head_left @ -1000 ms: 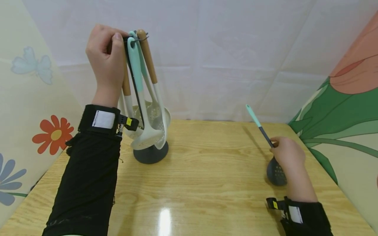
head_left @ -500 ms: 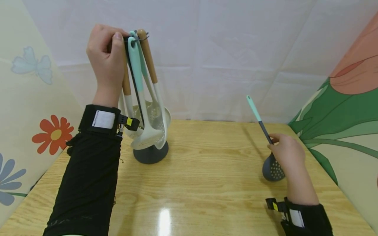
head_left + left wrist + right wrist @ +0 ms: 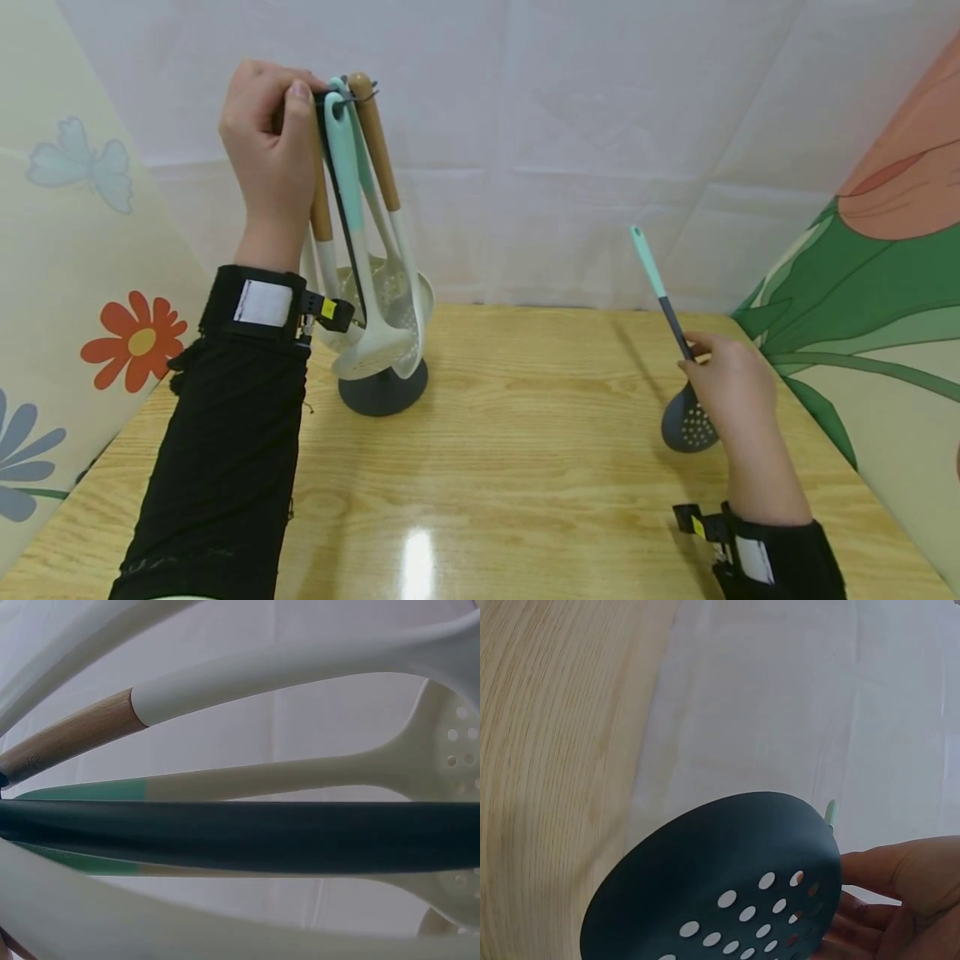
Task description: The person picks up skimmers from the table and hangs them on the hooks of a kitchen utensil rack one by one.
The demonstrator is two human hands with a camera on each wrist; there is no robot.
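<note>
My left hand (image 3: 268,150) grips the top of a dark utensil stand (image 3: 382,390) at the back left of the wooden table (image 3: 525,467). Several cream utensils with wood or mint handles (image 3: 375,233) hang from it; their handles and the stand's dark pole (image 3: 240,836) fill the left wrist view. My right hand (image 3: 731,392) holds a dark perforated skimmer (image 3: 684,421) by its shaft, mint handle tip (image 3: 647,258) pointing up. The skimmer's bowl (image 3: 727,892) hangs just above the table at the right.
White fabric (image 3: 570,142) hangs behind the table. A flower-printed panel (image 3: 82,275) stands at the left and a green and orange one (image 3: 885,267) at the right. Bare tabletop lies between the stand and the skimmer.
My right hand has lifted the skimmer slightly and tilted its handle more upright. The left hand and the stand have not moved.
</note>
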